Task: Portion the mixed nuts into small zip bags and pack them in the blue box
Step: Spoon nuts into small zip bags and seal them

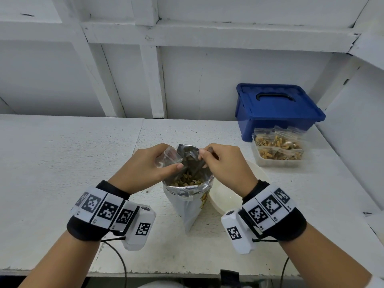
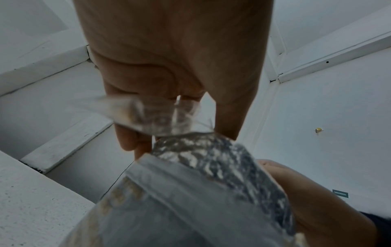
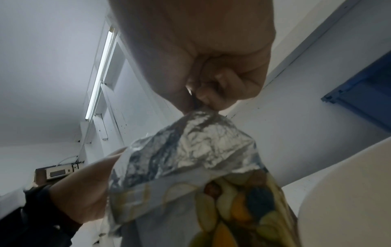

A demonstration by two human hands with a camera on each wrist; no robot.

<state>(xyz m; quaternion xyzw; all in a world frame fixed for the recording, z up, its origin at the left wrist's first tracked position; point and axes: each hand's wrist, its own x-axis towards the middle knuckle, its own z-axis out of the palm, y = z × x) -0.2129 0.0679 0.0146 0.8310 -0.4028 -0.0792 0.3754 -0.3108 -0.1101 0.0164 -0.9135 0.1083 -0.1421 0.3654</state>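
Both your hands are raised over the one foil nut bag (image 1: 188, 196) standing near the front edge of the white surface (image 1: 62, 163). Your left hand (image 1: 143, 169) pinches one small empty zip bag (image 1: 169, 156) between thumb and curled fingers, at the nut bag's rim. Your right hand (image 1: 225, 165) is curled tight on a thin handle (image 1: 209, 151) that dips into the bag's open mouth; what the tool is you cannot tell. Mixed nuts (image 1: 187, 180) show inside. One pale bowl (image 1: 226, 196) sits just right of the bag, under your right wrist. One clear tub (image 1: 278, 161) holds filled zip bags; their number is unclear. Touching it behind is the one blue box (image 1: 278, 109), lid shut, against the back wall. The surface's left half lies bare.
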